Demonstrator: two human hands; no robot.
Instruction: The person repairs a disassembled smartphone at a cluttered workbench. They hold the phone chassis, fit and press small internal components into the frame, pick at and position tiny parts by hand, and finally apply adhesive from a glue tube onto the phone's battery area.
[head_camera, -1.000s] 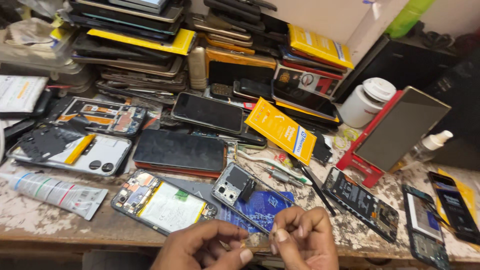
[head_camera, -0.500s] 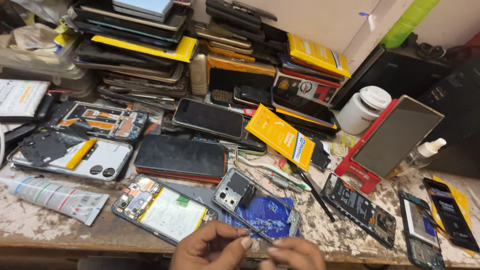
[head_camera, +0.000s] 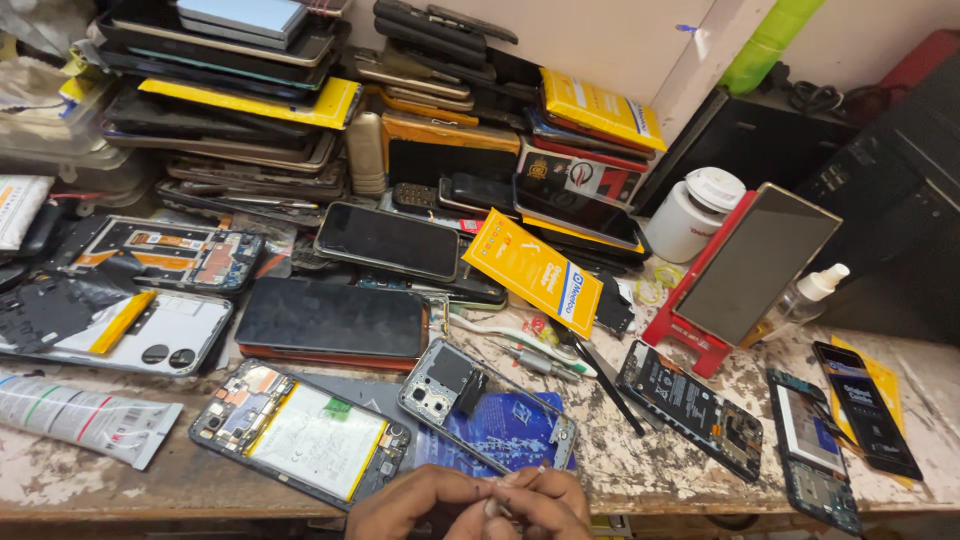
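Both hands had dropped toward the counter's (head_camera: 90, 480) near edge since the earlier frame, closer together. Left hand (head_camera: 425, 505) and right hand (head_camera: 545, 510) met just in front of the grey phone frame (head_camera: 485, 405), fingers (head_camera: 500, 490) pinched together on something tiny; couldn't tell what. Frame lay on a blue sheet (head_camera: 510, 430), opened phone with white battery (head_camera: 300, 435) just left of it. Risk: small part held over the edge could slip to the floor or vanish in the clutter.

Just above the hands (head_camera: 470, 503): shiny blue mat (head_camera: 510, 428). Farther up: bright yellow packet (head_camera: 535, 272). Up right: red stand (head_camera: 690, 330), white jar (head_camera: 690, 215). Left: opened phone (head_camera: 300, 432) with white battery, yellow edges.
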